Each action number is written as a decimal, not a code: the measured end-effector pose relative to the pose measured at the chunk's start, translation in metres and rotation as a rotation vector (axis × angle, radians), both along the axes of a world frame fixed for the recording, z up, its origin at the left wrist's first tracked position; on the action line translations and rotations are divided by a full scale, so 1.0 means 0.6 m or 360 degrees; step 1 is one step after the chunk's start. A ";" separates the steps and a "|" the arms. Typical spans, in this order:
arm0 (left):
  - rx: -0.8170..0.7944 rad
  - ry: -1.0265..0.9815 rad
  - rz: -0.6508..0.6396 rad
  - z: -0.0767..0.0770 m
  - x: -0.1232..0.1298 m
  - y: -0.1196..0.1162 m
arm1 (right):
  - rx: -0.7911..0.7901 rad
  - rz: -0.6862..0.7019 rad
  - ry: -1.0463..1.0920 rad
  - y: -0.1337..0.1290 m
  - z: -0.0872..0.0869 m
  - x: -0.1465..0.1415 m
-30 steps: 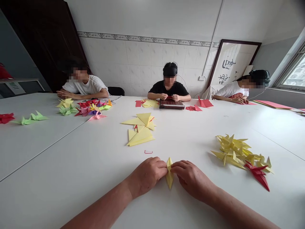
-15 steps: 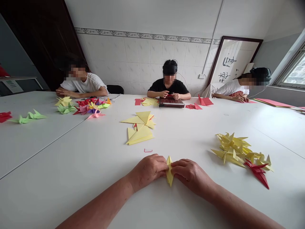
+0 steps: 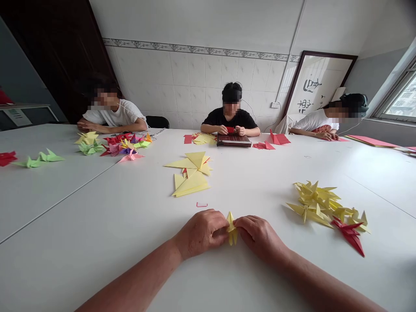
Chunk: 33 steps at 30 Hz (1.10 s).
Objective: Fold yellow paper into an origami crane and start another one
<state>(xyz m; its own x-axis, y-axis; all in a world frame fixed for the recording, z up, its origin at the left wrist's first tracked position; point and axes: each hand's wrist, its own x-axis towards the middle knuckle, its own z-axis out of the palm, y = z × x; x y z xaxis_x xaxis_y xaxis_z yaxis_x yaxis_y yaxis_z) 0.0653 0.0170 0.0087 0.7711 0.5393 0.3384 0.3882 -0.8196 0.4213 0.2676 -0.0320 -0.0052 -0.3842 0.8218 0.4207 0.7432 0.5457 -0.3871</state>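
Between my two hands, low over the white table [image 3: 208, 277], is a small folded yellow paper [image 3: 231, 229]. Its upper end comes to a point and two narrow legs hang at the lower end. My left hand [image 3: 204, 232] pinches its left edge, fingers curled. On the opposite edge, my right hand [image 3: 260, 236] grips with thumb and fingertips, which partly cover the paper. Just beyond my left hand is a small red-outlined mark [image 3: 202, 204]. Folded yellow paper pieces [image 3: 191, 184] lie farther ahead.
Yellow paper cranes [image 3: 316, 201] and a red paper crane [image 3: 351, 234] lie to the right. Colourful cranes [image 3: 125, 145] and green ones [image 3: 48, 156] sit far left. Across the table, three people sit; the middle person [image 3: 230, 119] handles red paper over a dark slatted tray [image 3: 234, 139].
The yellow paper's lower point has folded up, so two narrow legs now show where one diamond tip was. My hands stay almost in place. The middle person's red paper is raised slightly.
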 end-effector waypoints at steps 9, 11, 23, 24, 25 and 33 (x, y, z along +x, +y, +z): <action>0.0188 0.0045 0.0228 -0.016 0.016 -0.005 | 0.0056 -0.0007 -0.0022 0.006 -0.009 -0.002; 0.0184 0.0041 0.0283 -0.016 0.018 -0.008 | 0.0068 -0.0059 -0.0041 0.007 -0.009 -0.003; -0.0254 -0.0013 0.0599 -0.003 0.032 -0.017 | -0.0277 -0.0305 -0.0146 0.011 0.023 -0.019; -0.0285 -0.0009 0.0613 -0.002 0.033 -0.017 | -0.0331 -0.0335 -0.0146 0.012 0.027 -0.021; -0.0302 0.0001 0.0628 -0.001 0.035 -0.016 | -0.0388 -0.0369 -0.0144 0.014 0.031 -0.022; -0.0293 0.0085 0.0749 -0.006 0.042 -0.014 | -0.0626 -0.0549 -0.0208 0.028 0.045 -0.030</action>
<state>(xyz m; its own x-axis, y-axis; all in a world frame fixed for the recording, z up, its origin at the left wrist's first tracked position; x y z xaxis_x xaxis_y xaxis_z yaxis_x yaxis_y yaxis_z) 0.0906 0.0089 0.0051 0.4439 0.8794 0.1719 0.7225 -0.4648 0.5119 0.2496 -0.0155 0.0219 -0.0927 0.9954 0.0227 0.9095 0.0940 -0.4050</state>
